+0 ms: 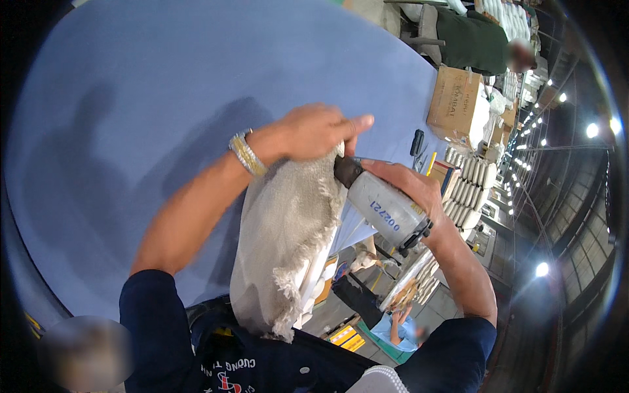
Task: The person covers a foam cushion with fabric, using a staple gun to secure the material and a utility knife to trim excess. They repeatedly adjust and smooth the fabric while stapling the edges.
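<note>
A piece of beige woven fabric (pixel 285 209) with frayed edges is wrapped over a pale panel that stands on edge close to my body. My left hand (pixel 311 134), with a banded watch on its wrist, grips the fabric's upper edge, thumb sticking out to the right. From the right side, my right hand (pixel 416 187) grasps a grey staple gun (pixel 386 206) with a black nose. That nose lies against the upper right edge of the fabric, just below my left fingers. The palm side of the right hand's grip is partly hidden behind the tool.
The blue surface (pixel 164 46) spreads behind and left. A cardboard box (pixel 452 101), a small black object (pixel 417 142) and stacked beige cushions (pixel 468 190) are at the right. One person in dark green (pixel 468 36) and another in light blue (pixel 406 331) are farther off.
</note>
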Motion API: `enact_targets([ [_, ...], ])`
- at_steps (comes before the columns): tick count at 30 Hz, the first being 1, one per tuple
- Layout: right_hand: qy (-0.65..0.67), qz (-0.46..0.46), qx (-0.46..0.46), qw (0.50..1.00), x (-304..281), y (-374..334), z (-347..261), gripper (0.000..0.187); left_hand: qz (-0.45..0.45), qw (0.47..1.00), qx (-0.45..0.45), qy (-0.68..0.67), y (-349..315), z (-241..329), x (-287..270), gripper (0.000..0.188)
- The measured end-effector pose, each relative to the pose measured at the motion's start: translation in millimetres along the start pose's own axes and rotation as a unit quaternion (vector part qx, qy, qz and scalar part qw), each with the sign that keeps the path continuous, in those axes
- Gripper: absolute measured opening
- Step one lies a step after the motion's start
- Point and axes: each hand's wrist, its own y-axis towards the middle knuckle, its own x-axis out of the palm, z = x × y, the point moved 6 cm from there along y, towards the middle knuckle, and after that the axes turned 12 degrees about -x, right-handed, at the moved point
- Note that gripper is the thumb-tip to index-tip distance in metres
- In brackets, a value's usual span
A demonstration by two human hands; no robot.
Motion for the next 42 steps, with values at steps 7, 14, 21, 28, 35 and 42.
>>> enact_targets([
  [7,0.039,0.03,0.009,0.999,18.4,21.5,-3.4,0.068,-0.01,0.997,-0.016,-0.069,-14.0,-15.4,-28.8,0.079],
  [14,-0.011,-0.056,0.059,0.997,3.1,47.5,-29.4,0.075,0.069,0.994,-0.032,-0.079,-15.5,-12.5,-34.1,0.08],
  [21,-0.06,-0.038,0.033,0.997,6.9,43.5,-39.4,0.072,0.088,0.993,-0.063,-0.05,-13.9,-12.4,-26.0,0.077],
  [28,-0.065,-0.014,0.066,0.996,3.9,36.9,-35.5,0.071,0.083,0.991,-0.092,-0.047,-8.6,-12.2,-25.9,0.077],
  [35,-0.047,0.021,0.063,0.997,6.0,40.7,-40.0,0.073,0.09,0.992,-0.039,-0.085,-9.2,-18.0,-31.0,0.077],
  [42,-0.127,0.157,-0.032,0.979,25.5,-25.2,-47.1,0.073,0.158,0.977,-0.112,-0.09,-57.1,-6.5,-42.8,0.069],
])
